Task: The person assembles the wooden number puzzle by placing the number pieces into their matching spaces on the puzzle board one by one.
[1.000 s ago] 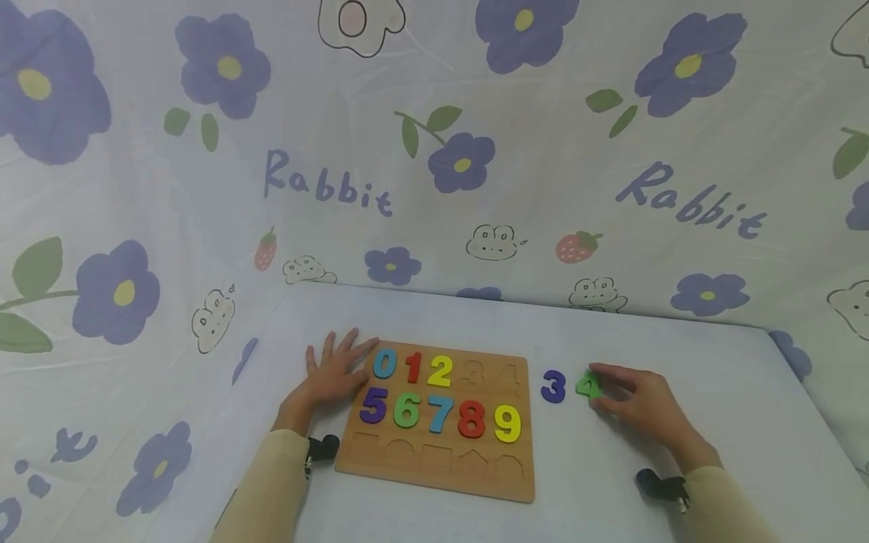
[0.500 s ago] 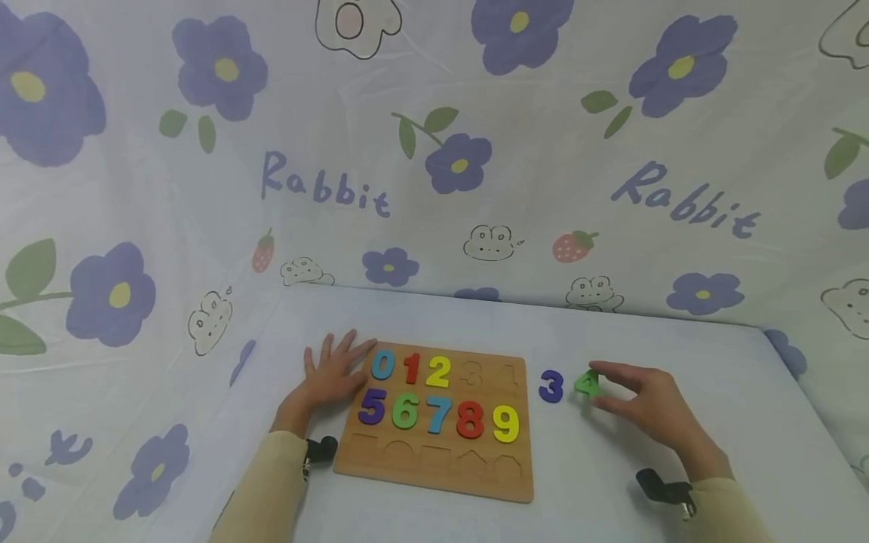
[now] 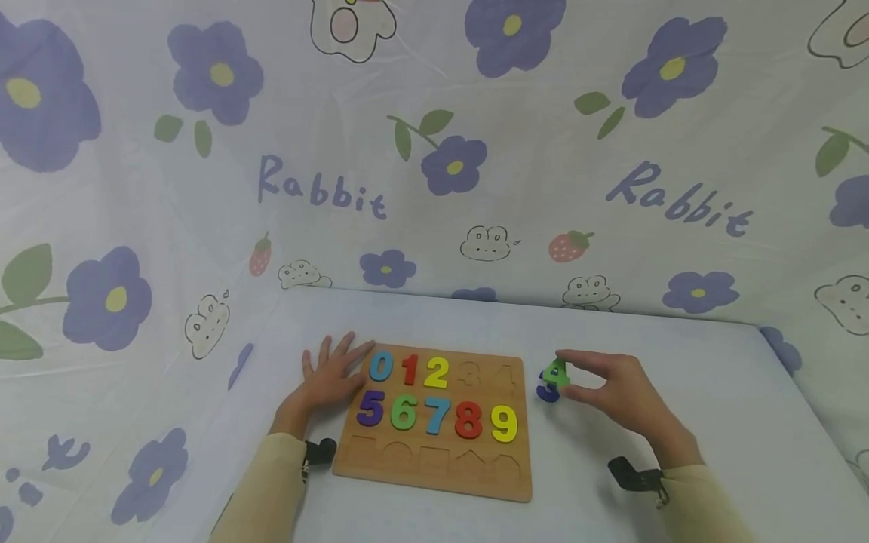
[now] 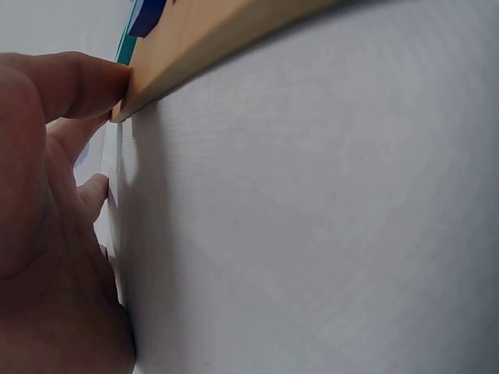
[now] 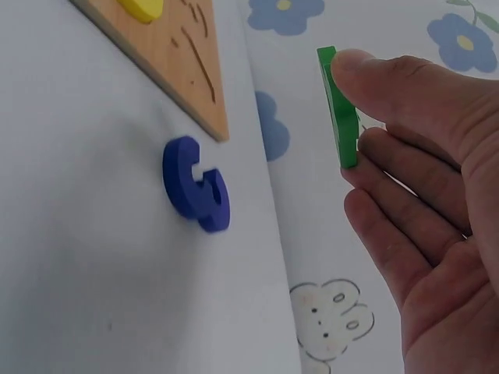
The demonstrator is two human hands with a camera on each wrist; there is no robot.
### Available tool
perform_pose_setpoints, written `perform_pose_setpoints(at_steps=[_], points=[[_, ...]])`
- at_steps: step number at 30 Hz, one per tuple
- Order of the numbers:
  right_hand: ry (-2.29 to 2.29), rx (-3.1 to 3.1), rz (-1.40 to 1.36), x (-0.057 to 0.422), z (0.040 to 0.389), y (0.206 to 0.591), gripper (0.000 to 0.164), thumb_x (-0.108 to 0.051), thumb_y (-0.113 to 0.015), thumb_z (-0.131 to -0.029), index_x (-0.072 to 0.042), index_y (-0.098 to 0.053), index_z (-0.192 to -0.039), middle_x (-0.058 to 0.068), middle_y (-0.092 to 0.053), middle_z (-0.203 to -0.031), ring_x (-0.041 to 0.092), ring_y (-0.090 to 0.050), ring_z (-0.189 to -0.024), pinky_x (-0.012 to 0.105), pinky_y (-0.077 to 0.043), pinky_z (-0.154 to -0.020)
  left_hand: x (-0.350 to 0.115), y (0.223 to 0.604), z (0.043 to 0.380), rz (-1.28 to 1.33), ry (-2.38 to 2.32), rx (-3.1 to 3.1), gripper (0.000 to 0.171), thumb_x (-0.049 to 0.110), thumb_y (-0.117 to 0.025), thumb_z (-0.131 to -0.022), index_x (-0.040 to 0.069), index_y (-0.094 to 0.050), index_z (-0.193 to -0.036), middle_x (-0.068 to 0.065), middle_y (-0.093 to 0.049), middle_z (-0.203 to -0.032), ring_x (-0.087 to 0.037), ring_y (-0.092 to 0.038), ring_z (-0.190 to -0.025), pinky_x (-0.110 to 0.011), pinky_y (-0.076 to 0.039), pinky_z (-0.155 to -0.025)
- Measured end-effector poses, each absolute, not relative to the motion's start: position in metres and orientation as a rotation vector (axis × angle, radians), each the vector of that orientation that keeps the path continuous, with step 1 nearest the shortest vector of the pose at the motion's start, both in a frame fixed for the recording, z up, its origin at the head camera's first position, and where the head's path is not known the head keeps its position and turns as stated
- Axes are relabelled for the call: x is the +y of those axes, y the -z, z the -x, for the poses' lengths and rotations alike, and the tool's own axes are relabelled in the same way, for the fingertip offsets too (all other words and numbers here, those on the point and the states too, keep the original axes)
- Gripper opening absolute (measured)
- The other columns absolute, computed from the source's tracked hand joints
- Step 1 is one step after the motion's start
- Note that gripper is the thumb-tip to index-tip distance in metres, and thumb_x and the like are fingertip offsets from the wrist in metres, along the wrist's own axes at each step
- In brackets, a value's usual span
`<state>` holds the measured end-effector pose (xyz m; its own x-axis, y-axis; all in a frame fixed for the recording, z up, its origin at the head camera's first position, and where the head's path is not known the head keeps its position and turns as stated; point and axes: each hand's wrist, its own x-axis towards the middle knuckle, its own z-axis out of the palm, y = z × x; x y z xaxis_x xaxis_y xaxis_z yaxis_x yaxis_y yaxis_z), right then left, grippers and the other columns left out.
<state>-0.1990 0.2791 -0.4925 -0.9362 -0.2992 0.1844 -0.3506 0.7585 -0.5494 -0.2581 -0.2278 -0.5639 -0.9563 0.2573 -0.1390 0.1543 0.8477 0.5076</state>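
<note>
Between thumb and fingers, my right hand [image 3: 621, 388] pinches a green number 4 piece [image 3: 556, 372]. In the right wrist view the green 4 [image 5: 341, 109] is held up off the table, while the purple number 3 piece [image 5: 195, 185] lies on the white surface. From the head view, the green 4 overlaps the purple 3 [image 3: 547, 393] and partly hides it. My left hand [image 3: 330, 383] rests with spread fingers at the left edge of the wooden number board [image 3: 434, 475]. In the left wrist view, thumb and a finger touch the board's edge [image 4: 195, 58].
The board carries colored numbers, among them a blue 0 [image 3: 381, 366], a yellow 2 [image 3: 437, 372] and a yellow 9 [image 3: 505, 424]. Bare recesses shaped 3 [image 3: 469, 374] and 4 [image 3: 505, 375] sit at its upper right. A patterned cloth [image 3: 434, 294] hangs behind the white table [image 3: 679, 362].
My right hand has lifted the green 4 and carried it left, over the purple 3. The left hand stays at the board's edge. The head view has shifted slightly.
</note>
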Motion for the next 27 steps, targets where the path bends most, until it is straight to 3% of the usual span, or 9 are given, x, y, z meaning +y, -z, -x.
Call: perform_pose_setpoints(at_steps=[14, 27], points=[[-1.047, -2.861, -0.579, 0.24, 0.214, 0.507, 0.054, -0.018, -0.09, -0.092, -0.013, -0.074, -0.143, 0.008, -0.075, -0.144, 0.037, -0.068, -0.138, 0.062, -0.054, -0.114, -0.228, 0.566, 0.258, -0.301, -0.752, 2.819, 0.067, 0.029, -0.056, -0.106, 0.029, -0.041, -0.171, -0.019, -0.012, -0.185, -0.056, 0.01, -0.167, -0.083, 0.018, -0.123], [-1.121, -2.918, -0.546, 0.219, 0.223, 0.526, 0.053, -0.021, -0.089, -0.092, -0.015, -0.075, -0.142, 0.006, -0.075, -0.143, 0.038, -0.07, -0.134, 0.058, -0.061, -0.106, -0.228, 0.562, 0.257, -0.304, -0.767, 2.812, 0.067, 0.027, -0.057, -0.105, 0.027, -0.042, -0.171, -0.02, -0.012, -0.184, -0.057, 0.01, -0.167, -0.083, 0.018, -0.123]])
